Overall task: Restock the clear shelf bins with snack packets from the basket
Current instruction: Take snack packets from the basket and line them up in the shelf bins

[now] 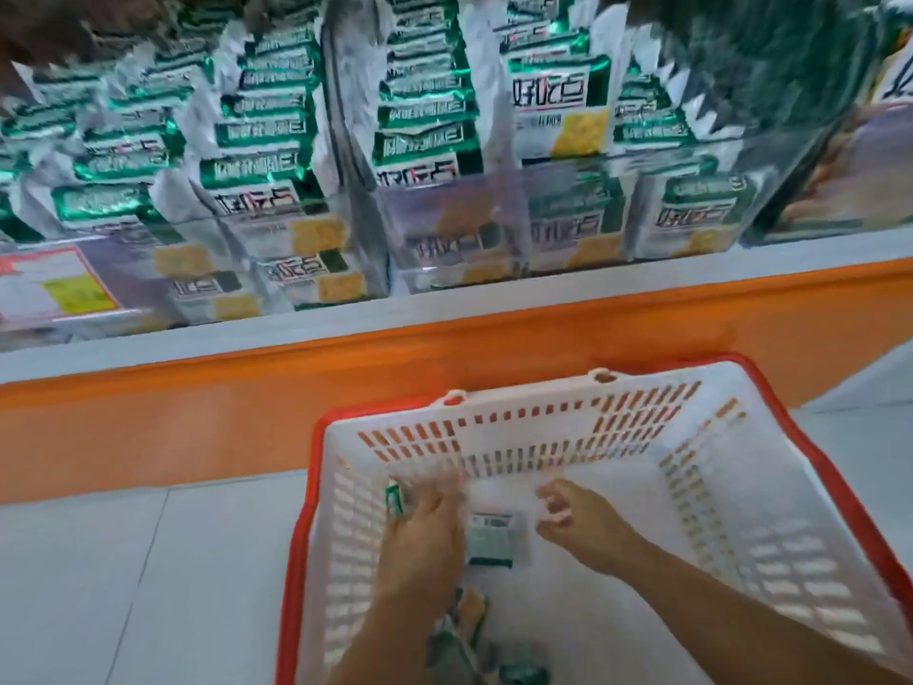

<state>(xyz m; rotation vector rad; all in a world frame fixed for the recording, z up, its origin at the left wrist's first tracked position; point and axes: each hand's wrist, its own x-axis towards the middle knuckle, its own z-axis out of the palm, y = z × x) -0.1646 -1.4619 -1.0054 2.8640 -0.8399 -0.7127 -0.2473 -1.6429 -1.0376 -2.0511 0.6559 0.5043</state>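
Observation:
A white basket (558, 422) with a red rim stands on the floor below the shelf. Both my hands reach into it. My left hand (425, 531) grips a green and white snack packet (394, 501), which shows at the hand's left edge; the fingers are blurred. My right hand (568, 521) hovers beside it with loosely curled fingers and holds nothing. Between the hands a green packet (490, 538) lies flat on the basket floor. More green packets (469, 635) lie near the basket's front, partly hidden by my left forearm. Above, clear shelf bins (444, 239) hold rows of upright green and white packets.
An orange shelf base (247, 412) with a grey ledge (494, 289) runs across the view between the basket and the bins. A price label (54, 284) sits at the far left of the shelf. Pale floor tiles (148, 585) lie left of the basket.

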